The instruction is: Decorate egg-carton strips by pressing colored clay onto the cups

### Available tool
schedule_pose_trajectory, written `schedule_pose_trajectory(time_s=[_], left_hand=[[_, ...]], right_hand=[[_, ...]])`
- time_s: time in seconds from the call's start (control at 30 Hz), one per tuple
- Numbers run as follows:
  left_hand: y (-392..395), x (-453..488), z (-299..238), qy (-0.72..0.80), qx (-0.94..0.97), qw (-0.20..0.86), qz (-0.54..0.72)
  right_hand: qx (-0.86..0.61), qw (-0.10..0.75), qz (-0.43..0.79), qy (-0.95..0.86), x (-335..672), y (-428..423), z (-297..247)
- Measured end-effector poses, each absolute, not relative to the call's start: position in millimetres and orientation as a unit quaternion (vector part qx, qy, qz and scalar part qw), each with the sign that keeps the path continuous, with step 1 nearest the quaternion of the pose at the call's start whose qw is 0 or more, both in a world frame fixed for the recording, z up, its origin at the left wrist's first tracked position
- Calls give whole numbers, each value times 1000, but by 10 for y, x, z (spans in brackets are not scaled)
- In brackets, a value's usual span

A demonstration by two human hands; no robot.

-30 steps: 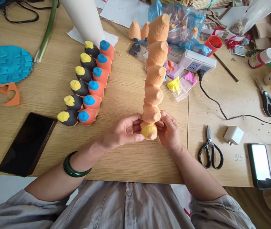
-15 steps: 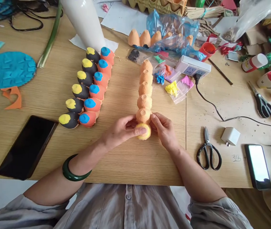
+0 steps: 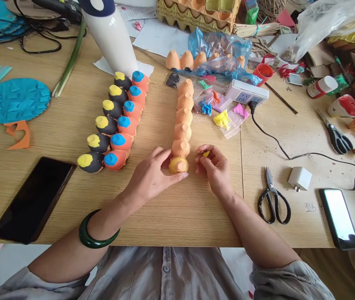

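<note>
A strip of orange egg-carton cups (image 3: 183, 116) lies lengthwise in front of me, its nearest cup coated yellow around an orange tip. My left hand (image 3: 152, 171) holds that near end, fingers along its left side and thumb across the front. To the strip's right, apart from it, my right hand (image 3: 213, 168) pinches a small bit of yellow clay (image 3: 206, 154). Left of the strip stands a double row of painted egg-carton cups (image 3: 118, 121), black with yellow tips and orange-red with blue tips. Yellow clay (image 3: 221, 120) also lies on a plastic bag beyond my right hand.
A dark phone (image 3: 33, 200) lies at left, a white bottle (image 3: 111, 41) behind the painted rows. On the right are scissors (image 3: 273, 198), a white plug adapter (image 3: 300, 178), a lit phone (image 3: 339, 218) and a power strip (image 3: 246, 92) with its cord. Egg cartons (image 3: 196, 18) are stacked behind.
My right hand has drawn off the strip to the right, now showing yellow clay in its fingers. My left thumb has slid off the near cup's top to its front.
</note>
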State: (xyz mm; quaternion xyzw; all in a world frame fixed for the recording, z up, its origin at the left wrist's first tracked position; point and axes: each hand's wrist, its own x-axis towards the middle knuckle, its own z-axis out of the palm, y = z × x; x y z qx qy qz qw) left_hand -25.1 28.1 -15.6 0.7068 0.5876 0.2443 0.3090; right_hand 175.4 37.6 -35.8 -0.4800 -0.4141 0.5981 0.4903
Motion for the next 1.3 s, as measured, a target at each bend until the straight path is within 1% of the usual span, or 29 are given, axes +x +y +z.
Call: schedule_pose_trajectory(time_s=[0.07,0.17,0.27,0.37,0.47,0.67,0.73,0.8,0.87,0.97,1.13,1.3], left_hand=[[278,-278,-165,592,728,267,221],[281,-301,-163,600,729,244,222],[289,-297,-115,590,709,250,294],[279,-261,-36,531,697,286,389],[237,-200,3,487,699,296,431],[128,-78,-66,466,723,260,439],[113,-57,-73,462,721,255,448],[112,-48,-62,459,713,259,463],[119,-51,-42,464,702,273,467],[131,-65,-17,483,673,320,460],[137,-81,-14,485,638,380,462],[143,-86,-22,503,603,416,458]], right_hand=[[-472,498,593,-422,1754,376,-384],[-457,534,574,-420,1750,381,-428],[-449,548,551,-441,1742,366,-449],[-445,546,497,-506,1724,311,-452],[-439,529,405,-603,1703,230,-440],[-389,407,131,-816,1720,131,-316],[-363,393,85,-841,1726,132,-288],[-343,396,91,-847,1719,138,-296],[-335,409,137,-838,1699,139,-331],[-358,448,213,-791,1662,123,-379],[-377,505,223,-744,1649,107,-328],[-382,513,275,-717,1671,121,-257]])
